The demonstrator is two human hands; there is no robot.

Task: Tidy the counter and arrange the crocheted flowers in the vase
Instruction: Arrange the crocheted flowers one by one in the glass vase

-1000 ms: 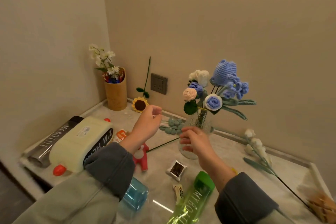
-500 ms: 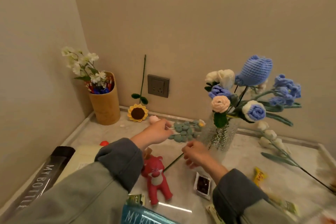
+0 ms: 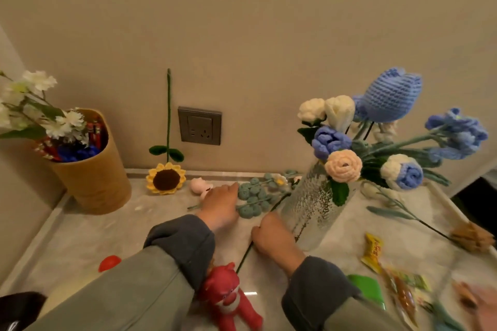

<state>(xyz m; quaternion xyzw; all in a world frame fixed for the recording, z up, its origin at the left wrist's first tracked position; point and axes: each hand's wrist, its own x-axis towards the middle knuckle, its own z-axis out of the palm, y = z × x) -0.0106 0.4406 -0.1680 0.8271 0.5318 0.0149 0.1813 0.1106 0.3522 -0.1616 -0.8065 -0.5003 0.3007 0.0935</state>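
Note:
A ribbed glass vase [image 3: 309, 209] stands on the marble counter [image 3: 88, 236] and holds several crocheted flowers [image 3: 343, 166] in blue, cream and white. Just left of it lies a teal crocheted leaf sprig [image 3: 252, 196]. My left hand [image 3: 220, 205] lies over the sprig's stem with its fingers curled down onto it. My right hand [image 3: 270, 239] grips a thin dark green stem [image 3: 243, 259] that slants up toward the vase's foot. A crocheted sunflower [image 3: 166, 180] leans head-down against the back wall.
A tan cup [image 3: 94, 183] of pens and white blossoms stands in the left corner. A small pink figure [image 3: 200, 185], a red bear toy [image 3: 228, 301], a white-bud sprig [image 3: 390, 204], snack packets [image 3: 372, 252] and a green bottle [image 3: 368, 290] lie around. A wall socket [image 3: 199, 125] sits behind.
Both hands have dropped to the counter. My left hand went forward onto the teal sprig, my right hand stayed on the green stem, and the view moved closer to the vase.

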